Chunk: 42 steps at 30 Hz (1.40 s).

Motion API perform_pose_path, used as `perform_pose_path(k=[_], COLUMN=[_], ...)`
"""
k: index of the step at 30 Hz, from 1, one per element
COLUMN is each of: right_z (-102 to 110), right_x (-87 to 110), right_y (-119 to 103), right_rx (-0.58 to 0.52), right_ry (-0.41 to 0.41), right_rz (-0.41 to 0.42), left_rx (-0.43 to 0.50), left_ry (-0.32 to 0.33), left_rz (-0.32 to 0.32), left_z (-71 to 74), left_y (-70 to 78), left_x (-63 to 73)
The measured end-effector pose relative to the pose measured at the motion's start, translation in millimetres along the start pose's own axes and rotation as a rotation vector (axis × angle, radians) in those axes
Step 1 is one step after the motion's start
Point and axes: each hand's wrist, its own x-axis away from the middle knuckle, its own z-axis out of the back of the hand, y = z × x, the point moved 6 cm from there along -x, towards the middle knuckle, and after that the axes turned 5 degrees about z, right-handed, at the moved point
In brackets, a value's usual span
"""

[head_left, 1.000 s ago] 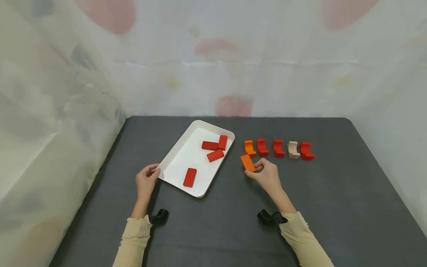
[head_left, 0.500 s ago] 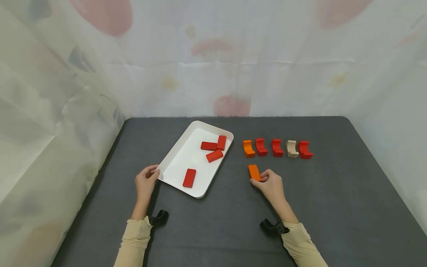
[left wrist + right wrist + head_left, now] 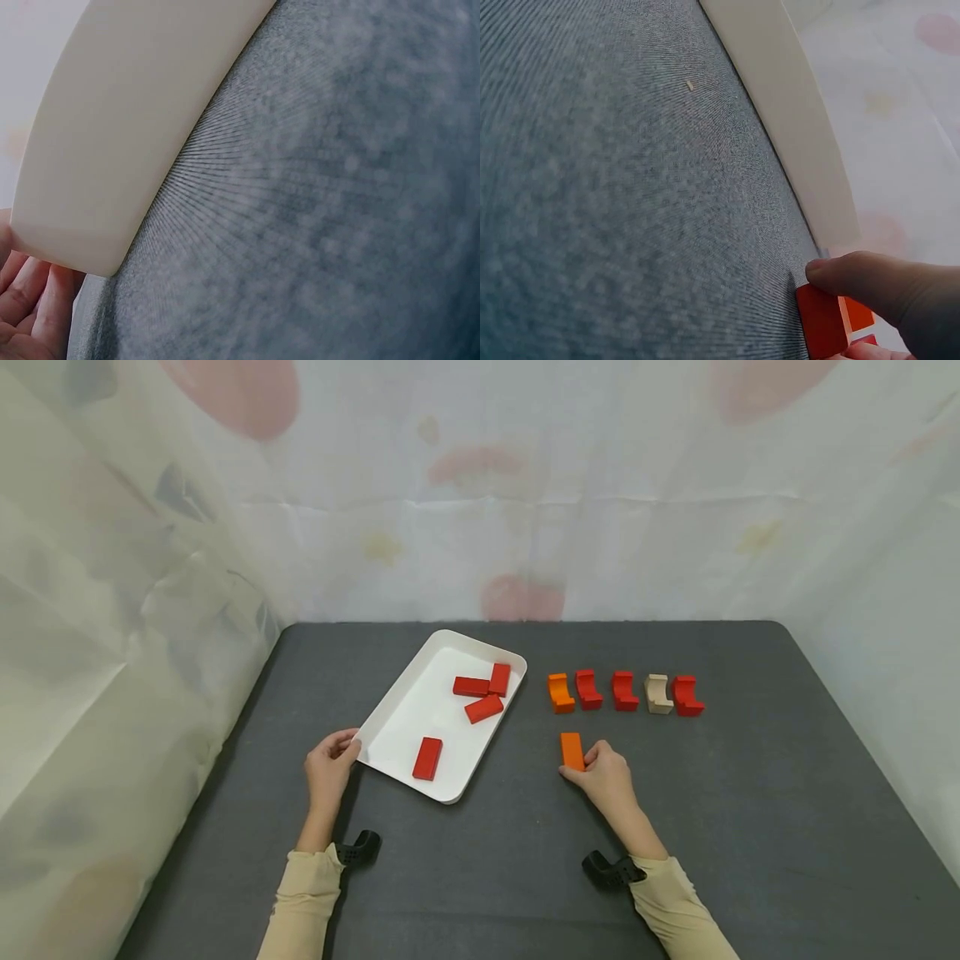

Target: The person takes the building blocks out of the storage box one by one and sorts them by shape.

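Observation:
A white tray (image 3: pixel 397 710) lies askew on the table, left of middle. My left hand (image 3: pixel 327 770) grips its near-left corner; the left wrist view has fingers (image 3: pixel 51 307) curled under the tray's outer wall (image 3: pixel 112 135). Several red rectangular blocks (image 3: pixel 427 758) lie inside it, most grouped at the right side. To the right of the tray, my right hand (image 3: pixel 611 781) holds an orange rectangular block (image 3: pixel 572 750) between thumb and fingers. In the right wrist view, the thumb (image 3: pixel 855 277) presses on this block's end (image 3: pixel 823 321), right at the table surface.
Behind the right hand runs a row of blocks with curved cut-outs: orange (image 3: pixel 559 693) at the left, two red ones (image 3: pixel 624 692), a beige one (image 3: pixel 658 695) and a red one (image 3: pixel 687 697). A dark grey cloth (image 3: pixel 480 877) covers the table; patterned sheeting (image 3: pixel 637 552) hangs behind.
My right hand has drawn the orange rectangular block back from the row, nearer to me and slightly right, and turned it straighter. The left hand has stayed at the tray corner.

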Motion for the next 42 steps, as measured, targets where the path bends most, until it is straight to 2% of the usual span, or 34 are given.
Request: perform_pose_path(k=[8, 17, 22, 28, 35, 42], right_z=[-1, 4, 6, 10, 5, -1], right_x=[-0.7, 0.2, -1.7, -10.0, -30.9, -47.0], right_y=[-1, -4, -9, -26, -57, -91], right_rx=[0.007, 0.014, 0.011, -0.039, -0.103, -0.088], right_ry=[-0.019, 0.048, 0.05, 0.01, -0.071, -0.09], right_rz=[0.023, 0.098, 0.121, 0.158, 0.34, 0.424], left_rx=[-0.006, 0.001, -0.011, -0.008, -0.014, -0.011], left_ry=[-0.003, -0.003, -0.007, 0.0, 0.006, -0.016], left_rz=[0.01, 0.007, 0.018, 0.014, 0.013, 0.024], left_z=[0.3, 0.1, -1.1, -0.4, 0.2, 0.1], left_y=[-0.2, 0.4, -1.6, -1.7, -1.2, -1.4], left_x=[0.5, 0.4, 0.0, -0.5, -0.1, -0.4])
